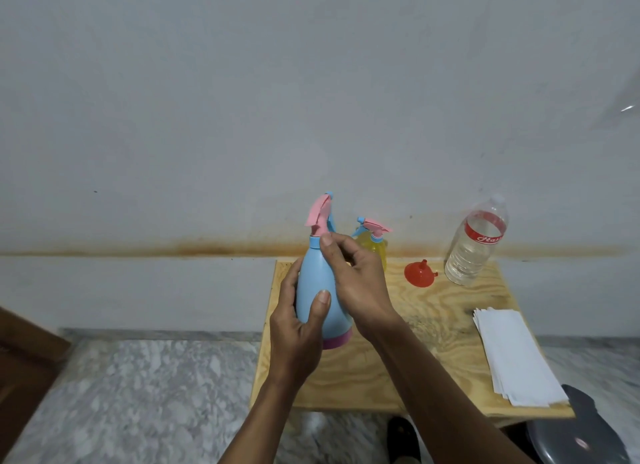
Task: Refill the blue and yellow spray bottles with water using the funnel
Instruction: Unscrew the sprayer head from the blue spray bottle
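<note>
Plywood desk [433, 325] by grey wall: blue spray bottle [317, 290] gripped in left hand [298, 328], right hand [356, 276] pinching its cap; yellow spray bottle [372, 247], funnel [419, 273], water bottle [476, 245] untouched; refilling apparently not begun.

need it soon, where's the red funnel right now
In the head view the red funnel lies mouth-down on the wooden table, toward its far right, between the yellow spray bottle and the water bottle.

Water bottle [476, 245] label: partly readable "Has".
</note>
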